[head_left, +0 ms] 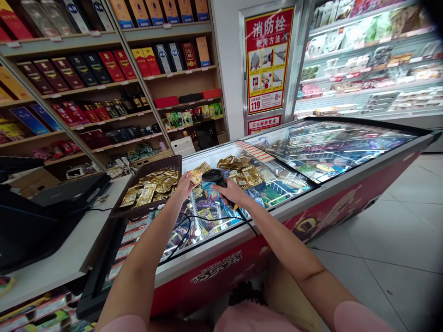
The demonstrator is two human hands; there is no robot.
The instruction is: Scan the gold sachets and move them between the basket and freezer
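My left hand [186,183] is closed on the edge of a gold packet [200,172], held up over the glass top of a chest freezer. In my right hand [231,192] is a black barcode scanner [213,176], its round head close beside the packet. The scanner's black cord [190,219] loops across the glass below my hands. To the left, a dark brown woven basket [175,167] holds many similar gold packets [146,194]. Another heap of gold packets [252,175] lies on the freezer top, right of the scanner.
The chest freezer [221,265] stretches right, with colourful packages under its glass. A white counter [100,233] with black equipment [27,221] stands left. Shelves of boxes [114,64] rise behind; a lit refrigerated display [367,69] stands at the far right beside a red poster [269,60].
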